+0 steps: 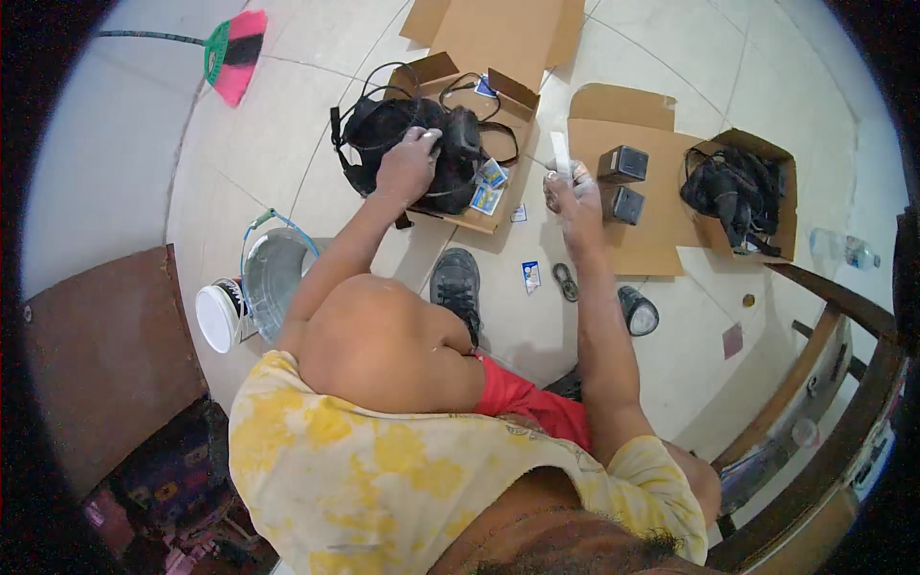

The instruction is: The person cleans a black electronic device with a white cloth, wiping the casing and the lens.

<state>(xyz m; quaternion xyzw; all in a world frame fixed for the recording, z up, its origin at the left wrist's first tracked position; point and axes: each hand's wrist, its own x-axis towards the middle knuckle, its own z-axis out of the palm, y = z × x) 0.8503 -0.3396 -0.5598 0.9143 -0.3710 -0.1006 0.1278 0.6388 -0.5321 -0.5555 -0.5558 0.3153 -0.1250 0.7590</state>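
Fingers (552, 194) of right hand (578, 201) pinch a white strip (561, 150); left hand (407, 170) curls over black gear (372, 126), grip unclear.

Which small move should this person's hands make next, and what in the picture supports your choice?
Probably bring the right hand, with its pale strip, over to the black gear: the left hand is at that gear, while the strip is held apart from it.

You wear a loose cream shirt (355, 470) splashed with large, uneven yellow blotches, its short right sleeve (656, 474) mottled in the same two colours; below it show bright red shorts (537, 401) and a dark lace-up shoe (452, 278) with a rounded toe
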